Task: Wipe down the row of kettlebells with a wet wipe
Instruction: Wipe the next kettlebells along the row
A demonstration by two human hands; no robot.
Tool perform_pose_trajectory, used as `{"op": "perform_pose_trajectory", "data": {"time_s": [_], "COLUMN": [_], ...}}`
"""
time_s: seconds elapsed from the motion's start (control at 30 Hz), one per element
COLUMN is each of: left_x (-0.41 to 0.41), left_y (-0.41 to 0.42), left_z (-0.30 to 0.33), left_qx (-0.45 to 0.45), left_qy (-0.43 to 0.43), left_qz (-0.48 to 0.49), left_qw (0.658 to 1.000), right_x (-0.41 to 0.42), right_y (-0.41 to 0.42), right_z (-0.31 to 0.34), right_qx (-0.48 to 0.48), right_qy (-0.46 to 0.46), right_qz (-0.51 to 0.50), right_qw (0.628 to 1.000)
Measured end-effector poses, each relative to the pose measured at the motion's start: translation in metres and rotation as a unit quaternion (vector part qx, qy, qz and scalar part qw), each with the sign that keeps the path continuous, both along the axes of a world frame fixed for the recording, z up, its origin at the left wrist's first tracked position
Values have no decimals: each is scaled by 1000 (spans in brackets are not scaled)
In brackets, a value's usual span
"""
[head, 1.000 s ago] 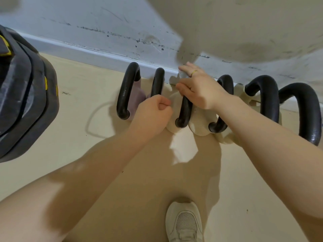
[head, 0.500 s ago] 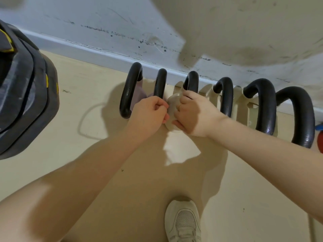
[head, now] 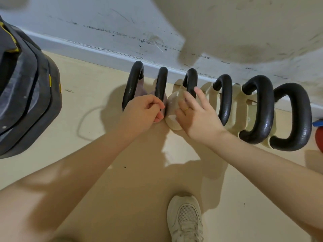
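pressing wipe (head: 172, 117) — right hand (head: 195, 116)

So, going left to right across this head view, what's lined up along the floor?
Black weight plates → left hand → right hand → fourth kettlebell handle → fifth handle → sixth handle → red object.

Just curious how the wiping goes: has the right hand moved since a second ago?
Yes. The right hand has slid toward the person, from the far end of the third black handle onto the cream kettlebell body.
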State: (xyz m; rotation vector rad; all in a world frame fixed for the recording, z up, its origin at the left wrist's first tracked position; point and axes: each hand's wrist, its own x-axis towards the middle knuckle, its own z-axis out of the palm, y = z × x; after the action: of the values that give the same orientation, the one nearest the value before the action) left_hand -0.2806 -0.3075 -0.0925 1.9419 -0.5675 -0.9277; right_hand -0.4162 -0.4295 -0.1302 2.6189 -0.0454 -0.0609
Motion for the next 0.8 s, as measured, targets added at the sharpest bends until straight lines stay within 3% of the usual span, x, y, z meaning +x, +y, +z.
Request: {"op": "perform_pose_trajectory", "data": {"time_s": [0.17, 0.27, 0.37, 0.47, 0.53, 0.6, 0.7, 0.73, 0.8], "left_x": [-1, -6, -11, -19, -30, -39, -44, -44, -46], "left_y": [2, 1, -3, -12, -20, -29, -32, -30, -29], "left_z": [-7, -6, -11, -15, -14, -10, -6, -5, -5], "left_qx": [34, 33, 54, 72, 56, 39, 7, -6, -19], "left_qy": [-64, -99, -119, -133, -75, 1, 113, 139, 160], "left_qz": [-23, -61, -65, -93, -128, -120, -73, -64, -52], "left_qw": [997, 993, 989, 984, 987, 992, 991, 988, 986], "right_x": [-5, -1, -9, 6, 19, 30, 29, 26, 18], "right_y": [-12, -26, -23, -12, -2, 8, 19, 25, 41], "right_z": [0, 4, -7, -13, -12, -6, -7, -12, -17], "right_qx": [5, 68, 167, 315, 392, 498, 580, 584, 554], "right_qy": [52, -32, -53, -106, -143, -233, -294, -314, -336], "right_qz": [148, 95, 29, -130, -201, -286, -343, -356, -369], "right_qw": [988, 993, 984, 934, 886, 785, 678, 659, 666]}}
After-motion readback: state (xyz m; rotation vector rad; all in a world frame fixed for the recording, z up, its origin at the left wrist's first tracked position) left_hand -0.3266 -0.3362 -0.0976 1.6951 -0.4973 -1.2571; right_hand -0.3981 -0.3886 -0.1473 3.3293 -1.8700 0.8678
